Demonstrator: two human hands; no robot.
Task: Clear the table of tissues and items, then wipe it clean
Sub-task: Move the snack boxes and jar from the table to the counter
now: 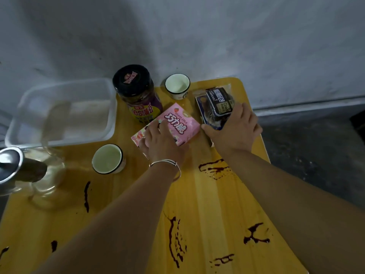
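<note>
Both hands are seen at mid-frame, each on a snack pack.
- Left hand (162, 143): laid over the pink box (177, 123) from above, fingers curled on its top face, thumb at the near edge. The box is gripped and lies on the table (207, 194) at frame centre, just beside the jar (138, 95).
- Right hand (235, 131): closed round the dark bread packet (217, 101), thumb on its left edge, fingers over the right side. The packet is located right of centre, near the table's far right corner.
- A bracelet (165, 163) is worn on the left wrist.
- White cups: one (177, 85) is placed between jar and packet at the far edge, another (107, 159) left of the left wrist.
- A clear plastic bin (112, 107) is seen upper left, contents blurred; a glass pot (11, 167) with metal lid at the left edge.
- Dark red stains (215, 169) are spread over the lower half of the tabletop.
</note>
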